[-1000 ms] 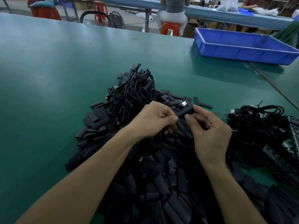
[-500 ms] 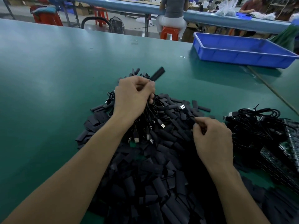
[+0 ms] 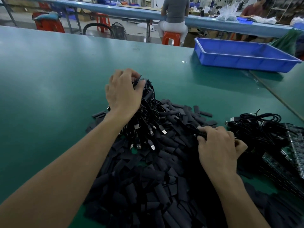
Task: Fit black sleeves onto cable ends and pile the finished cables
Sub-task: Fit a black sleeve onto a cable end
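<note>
A big heap of loose black sleeves (image 3: pixel 148 178) covers the green table (image 3: pixel 49 79) in front of me. At its far end lies a pile of black cables (image 3: pixel 148 116) with sleeved ends on top and several bare metal plugs (image 3: pixel 152 146) hanging toward me. My left hand (image 3: pixel 123 94) is on top of that pile, fingers curled around the sleeved cable ends. My right hand (image 3: pixel 218 147) is low at the right edge of the heap, its fingers pinching a thin black cable (image 3: pixel 195 131).
A tangle of unsleeved black cables (image 3: pixel 258 127) lies at the right, beside dark green circuit boards (image 3: pixel 289 155). A blue plastic tray (image 3: pixel 243 53) stands at the back right. People sit at another bench behind the table.
My left hand carried the sleeved cable away from me and set it on the far cable pile. My right hand dropped to the right side of the heap and took a cable.
</note>
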{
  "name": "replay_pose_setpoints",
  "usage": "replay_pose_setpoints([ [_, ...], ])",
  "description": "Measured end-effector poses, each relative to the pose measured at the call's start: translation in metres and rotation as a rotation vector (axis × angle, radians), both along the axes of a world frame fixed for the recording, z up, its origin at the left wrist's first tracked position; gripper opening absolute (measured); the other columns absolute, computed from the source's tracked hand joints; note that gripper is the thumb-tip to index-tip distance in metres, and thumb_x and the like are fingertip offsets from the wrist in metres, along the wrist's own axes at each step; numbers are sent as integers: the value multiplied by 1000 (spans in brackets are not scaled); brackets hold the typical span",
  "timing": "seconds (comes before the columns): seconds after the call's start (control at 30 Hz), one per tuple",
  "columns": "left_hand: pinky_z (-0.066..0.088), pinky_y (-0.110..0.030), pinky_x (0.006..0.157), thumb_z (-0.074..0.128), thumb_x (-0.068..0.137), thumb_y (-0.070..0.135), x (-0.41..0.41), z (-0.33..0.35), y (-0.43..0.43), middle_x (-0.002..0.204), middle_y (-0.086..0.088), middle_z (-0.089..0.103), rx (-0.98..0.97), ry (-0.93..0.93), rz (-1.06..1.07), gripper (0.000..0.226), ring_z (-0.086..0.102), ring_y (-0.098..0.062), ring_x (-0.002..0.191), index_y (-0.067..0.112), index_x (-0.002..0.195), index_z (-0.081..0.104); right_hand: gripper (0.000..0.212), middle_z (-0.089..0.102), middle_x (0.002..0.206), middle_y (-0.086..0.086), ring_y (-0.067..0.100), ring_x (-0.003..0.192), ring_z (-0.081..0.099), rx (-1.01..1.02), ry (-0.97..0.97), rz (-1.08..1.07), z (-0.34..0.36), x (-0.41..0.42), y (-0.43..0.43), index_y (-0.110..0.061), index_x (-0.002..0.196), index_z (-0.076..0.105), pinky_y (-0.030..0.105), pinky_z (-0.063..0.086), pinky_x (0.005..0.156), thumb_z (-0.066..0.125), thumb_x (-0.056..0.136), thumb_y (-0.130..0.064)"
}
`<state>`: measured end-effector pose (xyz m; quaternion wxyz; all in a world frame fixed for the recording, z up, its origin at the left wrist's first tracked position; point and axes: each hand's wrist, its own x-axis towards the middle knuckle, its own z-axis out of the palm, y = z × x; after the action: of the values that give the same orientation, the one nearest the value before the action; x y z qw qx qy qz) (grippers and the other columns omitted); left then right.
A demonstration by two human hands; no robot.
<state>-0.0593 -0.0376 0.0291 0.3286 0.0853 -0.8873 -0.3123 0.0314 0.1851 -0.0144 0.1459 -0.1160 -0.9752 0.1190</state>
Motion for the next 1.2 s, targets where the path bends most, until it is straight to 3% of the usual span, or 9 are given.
replay_pose_setpoints([
  [0.13,42,-28,81,68,91,27,30,0,25,84,12,60,-92,170,-298,8,49,-8,84,20,95,69,25,60,103,-4,21,107,50,-116,210,150,-3,-1,-5,-31,107,76,43,24,91,69,91,-13],
  [0.3,42,-33,98,64,86,30,54,-13,45,118,10,66,-325,-129,-734,38,54,-14,110,28,125,64,26,66,96,2,29,94,61,-156,505,387,-10,-5,-5,-19,105,78,50,40,88,75,84,-3],
  [0.4,37,-36,100,59,96,32,57,-20,48,125,14,62,-391,-173,-687,32,50,-13,119,34,128,63,23,68,96,6,28,89,63,-265,624,513,-11,-7,-4,-11,106,76,49,50,83,73,86,-1],
  [0.53,25,-28,91,51,101,42,57,-18,43,119,16,61,-514,-125,-603,25,45,-12,115,37,121,65,33,64,106,5,14,100,57,-370,599,462,-8,-7,-4,-10,114,71,9,38,94,78,83,-5],
  [0.67,27,-27,90,49,100,45,58,-8,33,111,15,58,-516,-143,-566,20,43,-11,109,36,112,62,50,57,123,-2,13,116,50,-397,307,287,-6,-6,1,-20,132,60,30,43,100,73,88,-40],
  [0.77,32,-29,90,54,98,45,59,-1,30,103,16,59,-466,-180,-573,13,40,-7,100,35,103,60,46,66,120,6,30,110,59,-200,117,207,-10,-7,4,-23,131,59,46,49,94,70,89,-38],
  [0.9,31,-30,87,57,96,44,60,-3,32,98,16,53,-505,-283,-587,12,43,-9,99,35,100,63,27,73,95,4,26,79,62,-309,215,216,-12,-8,8,-24,120,68,39,52,74,61,96,-17],
  [1.03,30,-30,85,63,93,42,61,-9,37,96,14,49,-579,-373,-590,11,48,-14,104,34,95,70,34,73,95,2,14,74,56,-412,297,269,-13,-11,7,-20,116,72,28,44,72,60,90,-3],
  [1.2,39,-33,89,59,90,28,62,-10,42,95,16,63,-484,-418,-610,23,59,-14,100,32,107,73,45,56,73,-15,-9,62,38,-689,329,329,-14,-12,3,-24,126,68,19,36,66,55,83,-16],
])
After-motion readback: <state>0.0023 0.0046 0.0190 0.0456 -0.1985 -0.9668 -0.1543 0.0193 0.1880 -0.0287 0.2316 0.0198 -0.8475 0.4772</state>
